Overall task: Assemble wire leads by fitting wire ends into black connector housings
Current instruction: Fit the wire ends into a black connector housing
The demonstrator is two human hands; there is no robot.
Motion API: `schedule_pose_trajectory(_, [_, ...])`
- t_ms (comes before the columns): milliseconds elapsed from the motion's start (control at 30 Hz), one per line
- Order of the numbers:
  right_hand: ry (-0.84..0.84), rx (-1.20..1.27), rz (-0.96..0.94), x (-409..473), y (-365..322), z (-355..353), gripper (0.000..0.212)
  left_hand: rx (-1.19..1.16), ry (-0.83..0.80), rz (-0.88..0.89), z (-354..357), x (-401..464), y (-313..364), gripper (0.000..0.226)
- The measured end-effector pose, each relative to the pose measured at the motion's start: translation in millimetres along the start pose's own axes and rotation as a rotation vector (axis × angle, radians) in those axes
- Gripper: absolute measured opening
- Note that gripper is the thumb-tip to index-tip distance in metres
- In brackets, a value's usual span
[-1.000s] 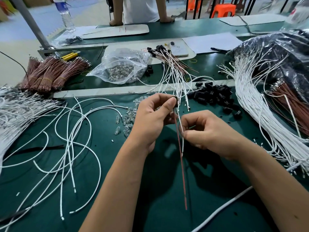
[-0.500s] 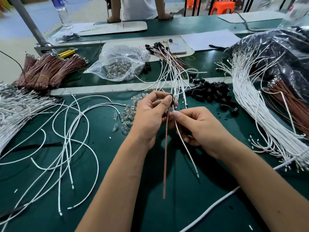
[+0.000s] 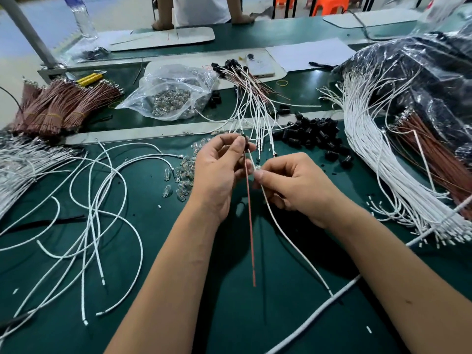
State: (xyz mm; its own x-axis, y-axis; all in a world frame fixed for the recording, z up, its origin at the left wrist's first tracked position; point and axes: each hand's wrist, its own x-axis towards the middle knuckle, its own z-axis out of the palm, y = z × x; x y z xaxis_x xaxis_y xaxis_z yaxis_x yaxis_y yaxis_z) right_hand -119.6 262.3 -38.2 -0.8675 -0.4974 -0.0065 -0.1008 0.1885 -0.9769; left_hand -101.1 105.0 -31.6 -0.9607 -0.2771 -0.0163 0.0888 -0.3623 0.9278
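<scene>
My left hand (image 3: 217, 172) pinches a small black connector housing (image 3: 245, 139) between thumb and fingers above the green table. A thin red wire (image 3: 249, 221) hangs straight down from the housing. My right hand (image 3: 293, 185) pinches the upper end of a white wire (image 3: 288, 236) just below and right of the housing; the wire trails down toward me. Loose black housings (image 3: 316, 134) lie in a pile behind my right hand. Finished leads (image 3: 252, 98) with black housings fan out behind my hands.
Loose white wires (image 3: 89, 200) sprawl at the left. Bundled white wires (image 3: 383, 162) and brown wires (image 3: 434, 154) lie at the right, brown bundles (image 3: 58, 106) at the back left. Small clear glass bulbs (image 3: 184, 175) sit beside my left hand. A plastic bag (image 3: 171, 93) stands behind. A person stands at the far table.
The red wire has swung to hang straight below the housing. My right hand has slid down and right along the white wire, away from my left thumb.
</scene>
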Motion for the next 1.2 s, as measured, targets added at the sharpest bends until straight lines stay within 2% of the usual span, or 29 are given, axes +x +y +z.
schedule_pose_trajectory(67, [-0.131,-0.068,0.013,-2,-2,-5,0.027,-0.04,0.02,0.007,-2,1,3,0.013])
schedule_pose_trajectory(133, [-0.176,-0.061,0.033,-2,-3,-5,0.028,-0.059,0.022,0.001,-3,1,4,0.013])
schedule_pose_trajectory(267, [-0.001,0.085,0.097,4,-7,3,0.03,0.026,-0.007,-0.002,0,0,1,0.014])
schedule_pose_trajectory(400, [0.008,0.048,0.047,5,-12,-1,0.026,0.062,-0.02,0.02,1,-1,-1,0.011])
schedule_pose_trajectory(467, [-0.058,0.006,0.066,2,-12,-9,0.025,0.063,-0.025,0.032,1,-2,-2,0.01])
schedule_pose_trajectory(600, [-0.357,-0.047,0.129,-7,-10,-26,0.026,0.074,-0.085,0.065,3,-6,-4,0.006])
schedule_pose_trajectory(667, [-0.437,-0.086,0.141,-10,-9,-31,0.025,0.086,-0.125,0.078,4,-8,-4,0.006])
schedule_pose_trajectory(733, [-0.391,-0.098,0.129,-9,-7,-29,0.025,0.104,-0.154,0.092,6,-9,-4,0.007])
schedule_pose_trajectory(833, [-0.162,-0.02,0.063,-5,-5,-22,0.028,0.156,-0.189,0.108,6,-10,-3,0.011])
schedule_pose_trajectory(867, [-0.136,-0.014,0.053,-4,-4,-21,0.028,0.163,-0.188,0.111,6,-9,-3,0.012])
schedule_pose_trajectory(1133, [-0.448,-0.167,0.099,-10,-9,-21,0.023,0.113,-0.142,0.147,3,-6,-3,0.011])
schedule_pose_trajectory(1200, [-0.437,-0.187,0.096,-11,-10,-21,0.026,0.119,-0.162,0.142,2,-7,-2,0.011])
